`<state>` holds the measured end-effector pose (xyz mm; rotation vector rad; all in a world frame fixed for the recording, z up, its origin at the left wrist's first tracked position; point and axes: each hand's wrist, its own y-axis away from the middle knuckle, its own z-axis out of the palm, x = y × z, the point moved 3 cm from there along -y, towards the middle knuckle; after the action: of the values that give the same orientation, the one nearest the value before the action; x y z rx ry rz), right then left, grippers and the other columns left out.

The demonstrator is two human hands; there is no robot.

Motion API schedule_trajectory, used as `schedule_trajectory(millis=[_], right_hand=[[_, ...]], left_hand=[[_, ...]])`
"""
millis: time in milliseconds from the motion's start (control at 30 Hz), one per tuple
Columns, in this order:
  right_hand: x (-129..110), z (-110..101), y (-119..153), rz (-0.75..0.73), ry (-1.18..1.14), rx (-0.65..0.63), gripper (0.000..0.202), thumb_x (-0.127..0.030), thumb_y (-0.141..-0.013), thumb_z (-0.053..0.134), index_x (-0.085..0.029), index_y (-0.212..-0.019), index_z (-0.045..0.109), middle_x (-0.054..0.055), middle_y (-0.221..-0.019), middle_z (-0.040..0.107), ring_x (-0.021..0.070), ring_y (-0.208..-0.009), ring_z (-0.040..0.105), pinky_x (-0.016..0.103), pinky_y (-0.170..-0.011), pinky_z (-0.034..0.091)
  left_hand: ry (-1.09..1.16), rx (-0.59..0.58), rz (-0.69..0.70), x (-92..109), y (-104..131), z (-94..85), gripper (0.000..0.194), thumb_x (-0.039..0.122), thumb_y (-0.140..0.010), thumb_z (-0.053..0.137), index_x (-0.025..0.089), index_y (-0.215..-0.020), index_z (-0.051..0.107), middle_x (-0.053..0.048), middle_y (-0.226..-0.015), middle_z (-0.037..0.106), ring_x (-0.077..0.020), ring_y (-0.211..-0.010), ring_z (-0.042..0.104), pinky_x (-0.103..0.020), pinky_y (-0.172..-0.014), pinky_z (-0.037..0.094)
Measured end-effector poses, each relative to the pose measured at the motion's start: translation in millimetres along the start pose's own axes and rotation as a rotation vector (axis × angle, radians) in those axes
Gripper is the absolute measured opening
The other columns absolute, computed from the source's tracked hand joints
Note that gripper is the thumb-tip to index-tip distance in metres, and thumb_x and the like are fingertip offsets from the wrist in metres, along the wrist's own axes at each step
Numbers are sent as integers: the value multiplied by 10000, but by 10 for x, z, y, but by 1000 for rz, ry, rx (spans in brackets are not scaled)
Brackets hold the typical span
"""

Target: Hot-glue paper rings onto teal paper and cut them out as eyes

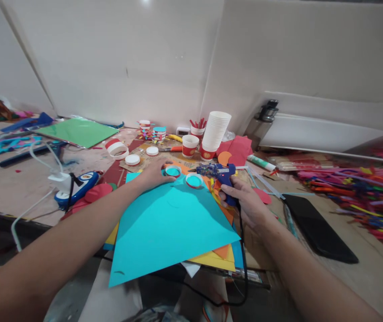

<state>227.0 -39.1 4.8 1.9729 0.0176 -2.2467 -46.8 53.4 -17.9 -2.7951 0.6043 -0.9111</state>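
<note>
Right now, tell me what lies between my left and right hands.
The head view shows, from left hand to right hand: a white-rimmed round, a second round and the glue gun, with coloured paper beneath.

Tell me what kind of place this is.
Probably a craft workspace: the right hand holds a glue gun, with turquoise paper and stacked paper cups nearby.

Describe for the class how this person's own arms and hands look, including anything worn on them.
The left hand and right hand are bare, without gloves. Both forearms are uncovered, with no sleeve showing, and slim towards the wrists. No watch, bracelet or marking can be made out; finger details are too small to judge.
</note>
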Motion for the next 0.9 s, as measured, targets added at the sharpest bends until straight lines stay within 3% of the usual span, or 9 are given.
schedule_trajectory(millis=[133,300,467,567,667,767,833,900], right_hand=[[-37,24,19,-6,-31,-6,391,-353,-652,834,-218,-851,525,-52,-623,517,102,-566,471,223,-465,374],[-48,21,31,-15,-42,-10,392,-337,-659,827,-217,-909,549,-53,-633,520,103,-580,475,218,-471,370],[-59,27,41,-14,-40,-21,395,-356,-662,823,-221,-899,537,-55,-623,525,99,-561,467,216,-469,362],[-68,31,48,-2,-40,-22,395,-361,-665,823,-222,-873,517,-55,-623,537,92,-554,466,213,-473,360],[-73,34,49,-6,-50,-23,396,-350,-656,829,-220,-861,516,-60,-621,527,92,-557,465,213,-468,359],[-71,32,45,-16,-51,-23,387,-336,-664,825,-219,-906,547,-60,-625,527,96,-564,470,215,-468,365],[-69,30,45,-17,-46,-21,379,-331,-676,816,-219,-930,558,-58,-628,534,97,-561,471,215,-465,362],[-70,31,48,-15,-45,-21,369,-328,-682,811,-222,-925,554,-58,-627,538,95,-555,470,213,-466,361]], left_hand=[[10,-1,155,95,13,-50,162,355,-796,711,211,-869,718,-74,-1140,648,-252,-1156,567,-413,-1058,421],[251,6,-53,62,11,-97,262,443,-846,617,191,-836,687,-35,-865,696,-184,-813,608,-336,-779,498],[557,-85,-173,-33,15,-57,385,550,-837,607,181,-937,643,-17,-774,678,-118,-606,536,-256,-566,419],[463,-56,-171,-29,-4,-55,350,494,-853,587,181,-1005,623,-13,-741,669,-126,-597,559,-253,-558,424],[259,-10,-161,8,-18,-83,285,433,-878,540,177,-942,649,-14,-714,662,-142,-603,582,-271,-590,446],[131,18,-200,-9,-23,-135,351,462,-916,482,175,-908,685,-19,-672,649,-164,-604,588,-295,-617,457],[98,34,-201,-48,-30,-179,395,494,-916,486,166,-938,705,-48,-767,698,-185,-675,619,-313,-664,480],[113,34,-123,-68,-40,-211,408,499,-887,544,166,-1054,709,-79,-1014,733,-198,-810,645,-319,-740,503]])
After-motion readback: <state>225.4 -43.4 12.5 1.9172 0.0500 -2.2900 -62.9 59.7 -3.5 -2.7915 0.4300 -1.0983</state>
